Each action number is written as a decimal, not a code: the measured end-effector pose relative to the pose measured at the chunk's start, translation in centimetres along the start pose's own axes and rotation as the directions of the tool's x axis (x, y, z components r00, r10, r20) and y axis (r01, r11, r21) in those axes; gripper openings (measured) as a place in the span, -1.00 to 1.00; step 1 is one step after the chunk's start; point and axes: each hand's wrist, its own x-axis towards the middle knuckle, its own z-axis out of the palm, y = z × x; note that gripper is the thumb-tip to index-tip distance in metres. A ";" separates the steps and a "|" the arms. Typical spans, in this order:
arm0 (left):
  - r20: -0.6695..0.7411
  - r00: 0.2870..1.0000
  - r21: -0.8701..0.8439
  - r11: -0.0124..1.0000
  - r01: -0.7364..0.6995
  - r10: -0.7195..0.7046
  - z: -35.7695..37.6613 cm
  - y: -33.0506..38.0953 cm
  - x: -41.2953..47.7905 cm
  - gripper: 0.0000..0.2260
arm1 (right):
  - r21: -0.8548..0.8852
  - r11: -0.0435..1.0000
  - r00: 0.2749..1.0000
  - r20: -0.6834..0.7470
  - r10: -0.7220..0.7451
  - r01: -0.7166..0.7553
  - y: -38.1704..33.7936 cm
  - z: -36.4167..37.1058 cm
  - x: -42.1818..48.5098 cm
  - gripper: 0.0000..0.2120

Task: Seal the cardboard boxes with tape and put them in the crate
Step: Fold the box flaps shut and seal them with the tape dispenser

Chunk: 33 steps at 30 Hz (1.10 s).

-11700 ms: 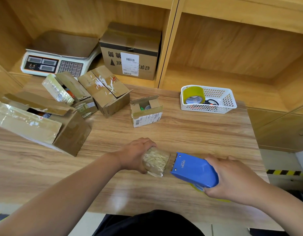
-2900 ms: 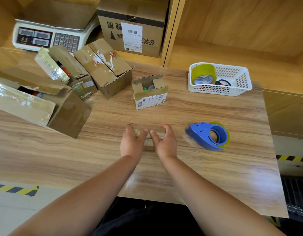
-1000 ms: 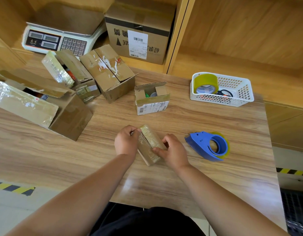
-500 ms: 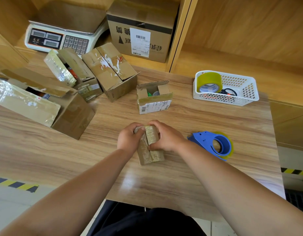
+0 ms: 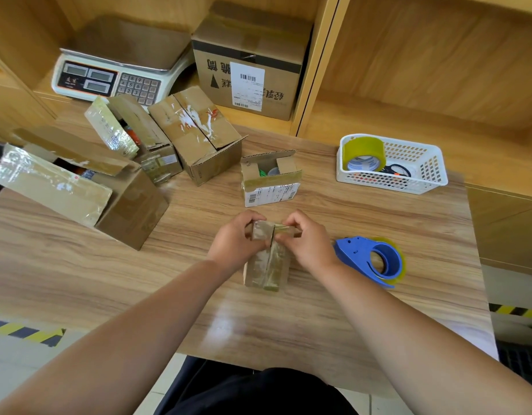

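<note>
Grips a small taped box [image 5: 267, 271] with both hands at the middle of the desk [image 5: 109, 280], near end down on the wood, far end raised. Curls the left hand [image 5: 231, 250] round the far left corner; pinches the far right end with the bent fingers of the right hand [image 5: 311, 247]. Just beside the right wrist, a blue tape dispenser [image 5: 372, 260] on its side. Straight beyond the hands, apart from them, a small open box [image 5: 269, 181] with a white label. Farther right, a white basket [image 5: 432, 178] with a tape roll [image 5: 363, 152] and scissors [image 5: 397, 170] inside. Off to the left, a large open box [image 5: 130, 211], then two more boxes [image 5: 198, 139] close together behind it. On the shelf at the back, a scale [image 5: 109, 79] and a labelled carton [image 5: 249, 64].
</note>
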 end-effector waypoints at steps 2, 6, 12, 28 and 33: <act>-0.058 0.995 -0.012 0.997 -0.081 0.081 0.0 0.6 0.0 -0.73 | 0.032 0.998 0.996 -0.073 -0.043 0.045 -0.1 -0.3 -0.7 -0.85; -0.087 0.963 0.010 0.967 -0.255 0.255 0.5 0.6 -0.3 -0.86 | 0.001 0.985 0.962 -0.214 -0.171 0.175 1.0 -0.1 -2.1 -0.87; -0.086 0.940 0.038 0.944 -0.327 0.329 0.7 -0.5 -1.4 -0.71 | -0.005 0.983 0.952 -0.248 -0.182 0.186 1.5 0.2 -3.4 -0.79; 0.332 0.943 -0.111 0.993 0.047 -0.007 -0.6 0.4 -0.3 -0.33 | -0.053 0.998 0.973 0.229 0.035 -0.023 0.4 -1.7 -1.3 -0.24; 0.291 0.957 -0.181 0.981 0.063 -0.008 -0.4 0.6 0.0 -0.49 | -0.026 1.000 0.981 0.194 0.021 -0.016 0.7 -1.5 -0.9 -0.38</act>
